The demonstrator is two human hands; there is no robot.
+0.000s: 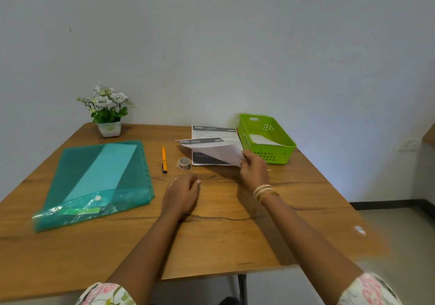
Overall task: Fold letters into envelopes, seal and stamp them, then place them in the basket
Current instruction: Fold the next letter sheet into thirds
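Observation:
My right hand (253, 170) pinches the near right corner of a printed letter (211, 149) and lifts it off a second printed letter (214, 131) that lies flat on the wooden table (223, 234). My left hand (182, 195) rests on the table with loosely curled fingers and holds nothing. A green plastic basket (290, 146) stands right of the letters with a white envelope (263, 139) inside. A roll of stamps or tape (184, 163) sits just beyond my left hand.
A teal plastic folder (98, 182) holding light paper lies on the left half of the table. An orange pen (164, 159) lies between folder and roll. A small potted plant (107, 111) stands at the back left by the wall.

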